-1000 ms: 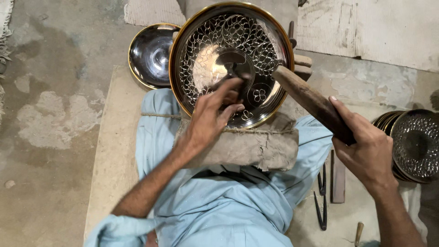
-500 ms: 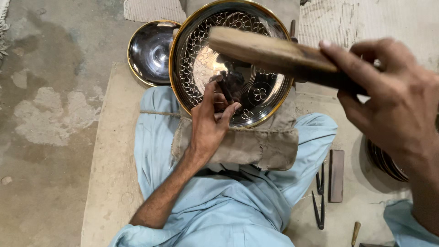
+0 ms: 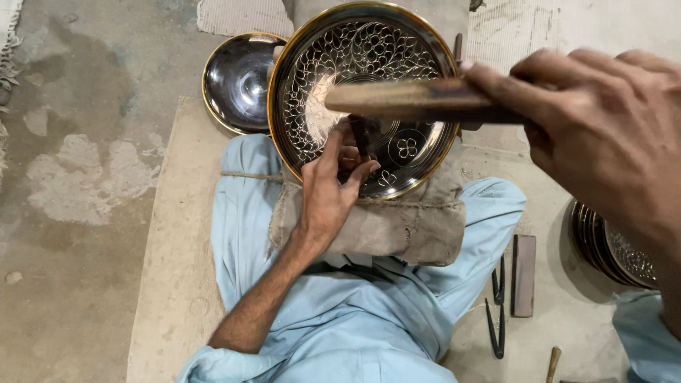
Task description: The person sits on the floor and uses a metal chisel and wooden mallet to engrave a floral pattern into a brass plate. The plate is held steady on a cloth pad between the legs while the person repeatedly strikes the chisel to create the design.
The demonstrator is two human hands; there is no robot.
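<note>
Brass-toned rim, dark polished face, and cut scrollwork already covering most of the big engraved plate (image 3: pixel 369 85), so judging this well past halfway. Still looking bare: the smooth centre patch and a stretch along the lower edge, where only a few small flower circles are showing.

Resting tilted on a coarse, stitched burlap pad (image 3: pixel 404 227) across the lap, over soft pale blue cloth. Left hand (image 3: pixel 330 188) pinching a short dark metal chisel (image 3: pixel 362 135) between fingertips, tip pressing on the plate just below centre. Right hand (image 3: pixel 603 128) wrapping tight round a worn wooden mallet (image 3: pixel 404 101), hovering level above the chisel, not touching.

Sitting off to the side: a plain glossy bowl (image 3: pixel 237 81) with nothing cut yet, a stack of finished-looking plates (image 3: pixel 610 248), a flat stone block (image 3: pixel 523 273), a few thin dark tools (image 3: pixel 496 312) on rough concrete.
</note>
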